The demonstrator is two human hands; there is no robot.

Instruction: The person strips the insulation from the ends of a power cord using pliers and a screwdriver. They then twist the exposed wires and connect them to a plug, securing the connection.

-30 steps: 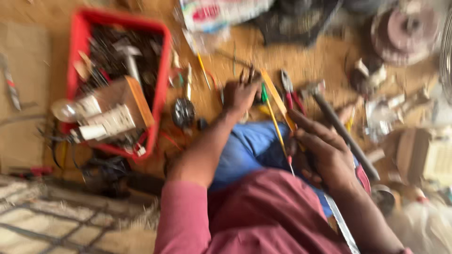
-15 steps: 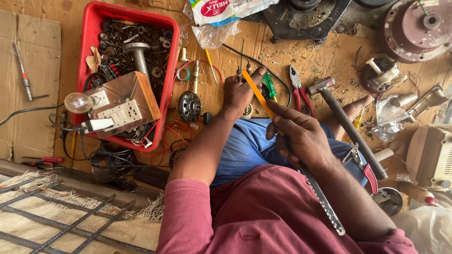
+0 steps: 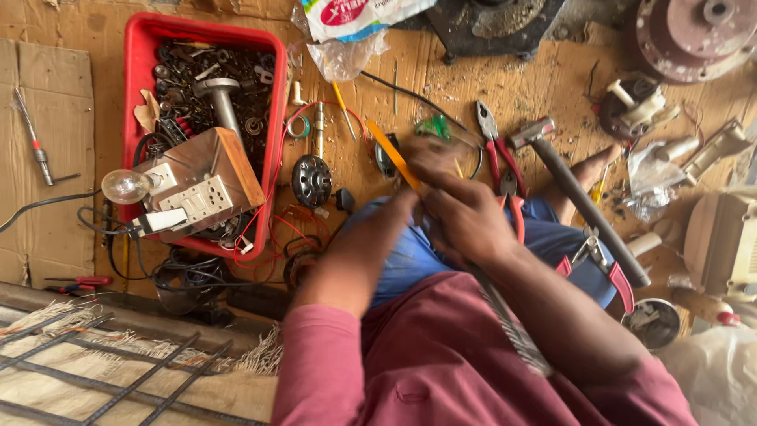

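Above the blue-clad lap, at the middle of the workshop floor (image 3: 505,87), the two hands are brought together. The right hand (image 3: 465,217) is clenched around a long grey metal file (image 3: 512,331), whose shaft runs back under the forearm toward the maroon shirt. The left hand (image 3: 406,209) is blurred; it lies against the right hand, and whether it is closed on anything cannot be told. A yellow-handled screwdriver (image 3: 392,154) is seen slanting up and to the left from just above the hands; which hand, if either, holds it cannot be told.

Just beyond the hands, red-handled pliers (image 3: 501,158) are laid on the floor, and beside them a hammer (image 3: 583,205) with a long dark handle is stretched toward the right. A small round dark motor part (image 3: 311,181) is set left of the hands, near the red plastic tray (image 3: 138,95). The tray is placed toward the floor's far left and is filled with dark metal scraps. A wooden switchboard box (image 3: 209,177) with white sockets is rested on its near end, and a clear light bulb (image 3: 124,187) is fixed at the box's left. A second screwdriver (image 3: 35,146) is laid on cardboard at the left edge.
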